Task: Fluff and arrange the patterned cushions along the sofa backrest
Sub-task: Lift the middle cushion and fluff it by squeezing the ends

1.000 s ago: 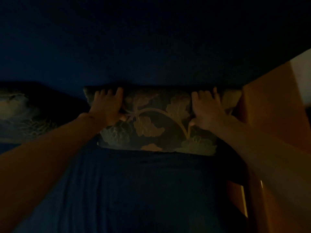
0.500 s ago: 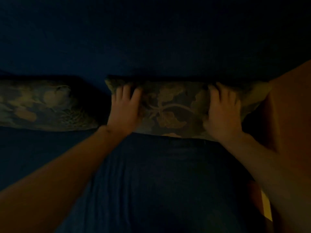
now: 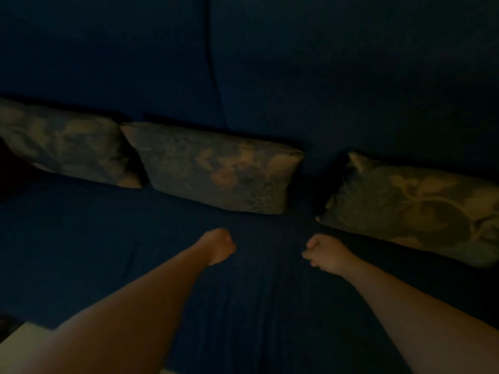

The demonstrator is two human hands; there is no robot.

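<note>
Three floral patterned cushions lean against the dark blue sofa backrest (image 3: 337, 76) in dim light. The left cushion (image 3: 64, 145) touches the middle cushion (image 3: 216, 168). A gap separates the middle one from the right cushion (image 3: 413, 209), which runs off the right edge. My left hand (image 3: 220, 247) hovers over the seat in front of the middle cushion, fingers curled into a fist, holding nothing. My right hand (image 3: 325, 253) is also curled shut and empty, just left of the right cushion's near corner. Neither hand touches a cushion.
The dark blue seat (image 3: 243, 306) spreads below both arms. A vertical seam (image 3: 212, 63) splits the backrest into two panels. A pale surface (image 3: 24, 336) shows at the bottom left corner.
Both hands have let go of the right cushion and pulled back toward me, closing into fists. The view has swung left, bringing the left and middle cushions into sight.
</note>
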